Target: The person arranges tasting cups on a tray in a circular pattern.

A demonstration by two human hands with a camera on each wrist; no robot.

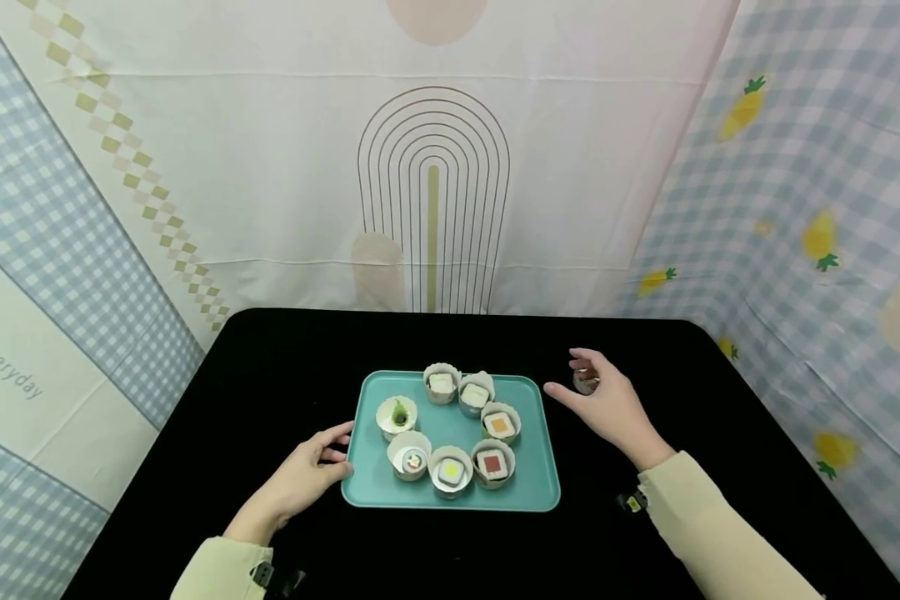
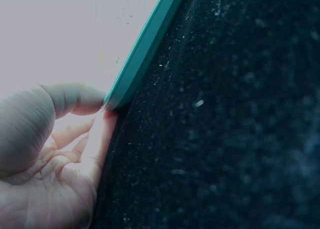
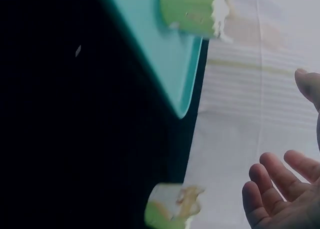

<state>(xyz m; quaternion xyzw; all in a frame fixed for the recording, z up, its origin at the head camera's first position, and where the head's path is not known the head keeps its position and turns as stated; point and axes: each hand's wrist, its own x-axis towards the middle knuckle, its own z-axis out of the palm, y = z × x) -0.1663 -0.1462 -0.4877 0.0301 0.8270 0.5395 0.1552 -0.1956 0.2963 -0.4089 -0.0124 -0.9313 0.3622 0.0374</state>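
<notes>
A teal tray (image 1: 528, 487) lies on the black table with several scalloped paper cups on it. Small pieces fill them: one green and leafy (image 1: 400, 412), one round and patterned (image 1: 413, 461), and white squares, some with a yellow (image 1: 451, 472), orange (image 1: 500, 425) or dark red (image 1: 492, 463) centre. My left hand (image 1: 307, 471) touches the tray's left edge with thumb and fingertips, thumb and fingers apart. Right of the tray, my right hand (image 1: 607, 404) is raised with parted fingers, holding nothing. Another paper cup (image 3: 172, 206), green and white with an animal print, stands below it, partly hidden in the head view.
The black table (image 1: 450, 554) has rounded back corners. A pale curtain (image 1: 570, 192) with an arch print hangs behind it. Blue checked cloth with pineapple prints (image 1: 817, 242) hangs along the right, and more checked cloth (image 1: 52, 167) on the left.
</notes>
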